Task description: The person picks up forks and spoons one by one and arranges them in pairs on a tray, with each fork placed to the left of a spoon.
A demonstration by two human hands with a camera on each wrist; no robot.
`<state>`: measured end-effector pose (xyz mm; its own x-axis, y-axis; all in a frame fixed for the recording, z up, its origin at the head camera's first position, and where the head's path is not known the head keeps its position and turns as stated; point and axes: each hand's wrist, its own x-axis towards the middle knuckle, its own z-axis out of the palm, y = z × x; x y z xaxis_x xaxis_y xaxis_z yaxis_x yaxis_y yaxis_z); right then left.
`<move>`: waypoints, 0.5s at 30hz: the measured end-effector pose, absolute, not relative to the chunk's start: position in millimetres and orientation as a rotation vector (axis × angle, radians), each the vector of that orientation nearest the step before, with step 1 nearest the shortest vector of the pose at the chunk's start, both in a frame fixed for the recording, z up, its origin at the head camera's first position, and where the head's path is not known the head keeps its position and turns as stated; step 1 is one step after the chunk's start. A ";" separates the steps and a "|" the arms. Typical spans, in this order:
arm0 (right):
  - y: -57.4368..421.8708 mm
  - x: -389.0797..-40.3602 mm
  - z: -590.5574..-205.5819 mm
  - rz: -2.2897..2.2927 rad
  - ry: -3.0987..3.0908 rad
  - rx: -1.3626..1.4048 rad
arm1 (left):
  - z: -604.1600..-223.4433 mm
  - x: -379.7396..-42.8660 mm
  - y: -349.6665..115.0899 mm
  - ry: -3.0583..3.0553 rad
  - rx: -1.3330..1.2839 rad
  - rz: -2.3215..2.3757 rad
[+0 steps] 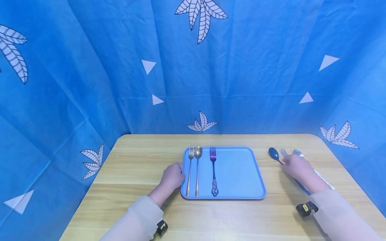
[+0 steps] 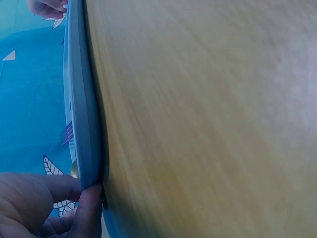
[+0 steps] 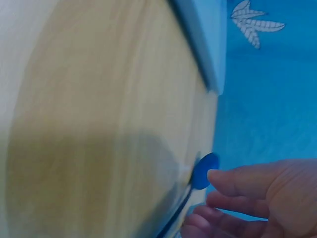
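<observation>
My left hand pinches the left rim of a light blue tray; finger and thumb meet at its edge in the left wrist view. On the tray lie a fork, a gold-toned spoon and a purple fork with an ornate handle. My right hand is over a dark blue spoon on the table, fingers loosely curved. In the right wrist view a gap shows between thumb and fingers, close to the spoon's bowl. A silver fork lies partly hidden under this hand.
Beyond the right hand lies a silver spoon with a pale handle. Everything rests on a light wooden table. A blue cloth with leaf and triangle prints hangs behind and at both sides.
</observation>
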<state>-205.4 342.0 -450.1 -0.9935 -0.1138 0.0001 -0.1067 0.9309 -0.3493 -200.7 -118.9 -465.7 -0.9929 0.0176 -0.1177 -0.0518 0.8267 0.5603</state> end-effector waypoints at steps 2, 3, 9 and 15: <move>345.7 -206.3 -454.9 -0.549 3.074 -0.169 | -466.0 -200.5 -118.9 2.888 -0.031 0.888; 347.2 -206.6 -456.6 -0.541 3.081 -0.175 | -466.2 -200.4 -119.0 2.888 -0.033 0.889; 351.9 -208.9 -461.5 -0.509 3.070 -0.166 | -467.1 -200.8 -118.9 2.877 -0.039 0.908; 347.2 -209.0 -458.4 -0.483 3.032 -0.091 | -468.1 -201.6 -119.1 2.885 -0.049 0.890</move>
